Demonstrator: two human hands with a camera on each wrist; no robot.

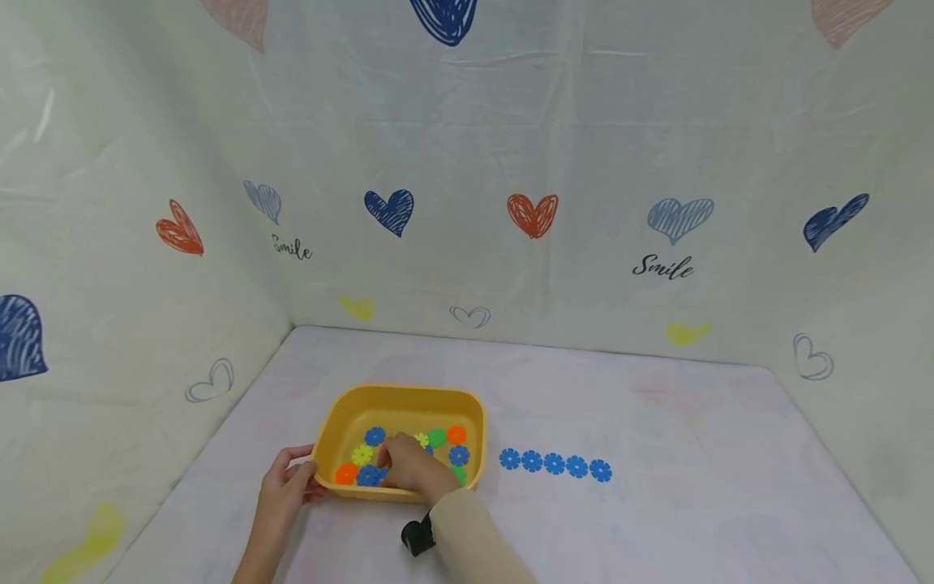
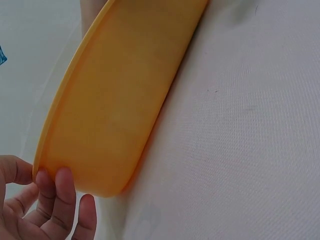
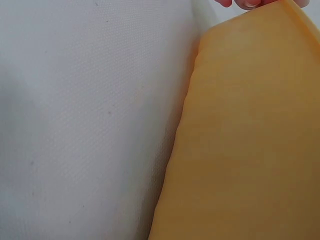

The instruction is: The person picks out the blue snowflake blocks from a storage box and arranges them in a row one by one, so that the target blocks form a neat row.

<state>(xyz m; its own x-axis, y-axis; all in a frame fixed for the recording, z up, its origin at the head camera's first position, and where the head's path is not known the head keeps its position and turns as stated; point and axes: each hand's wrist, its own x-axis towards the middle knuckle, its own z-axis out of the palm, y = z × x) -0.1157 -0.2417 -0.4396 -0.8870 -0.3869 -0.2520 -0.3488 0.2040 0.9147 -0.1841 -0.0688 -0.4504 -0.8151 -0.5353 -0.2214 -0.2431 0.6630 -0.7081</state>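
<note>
A yellow plastic bin (image 1: pixel 409 403) stands on the table, holding loose snowflake discs in blue, yellow, green and orange. At its left front corner my left hand (image 1: pixel 283 487) grips the rim. The left wrist view shows that thumb and the fingers (image 2: pixel 64 195) on either side of the bin's edge. My right hand (image 1: pixel 412 466) reaches down inside, its fingertips among the discs near a blue snowflake disc (image 1: pixel 368 475). Whether it pinches a disc is hidden. In the right wrist view, the bin's outer wall (image 3: pixel 245 130) covers the right hand's work.
Right of the bin, several blue snowflake discs (image 1: pixel 554 464) lie in a straight row on the white tabletop (image 1: pixel 693 503). A black wrist camera (image 1: pixel 418 536) sits under the right sleeve (image 1: pixel 477 539). Heart-printed curtains (image 1: pixel 584 146) enclose the table's back and sides.
</note>
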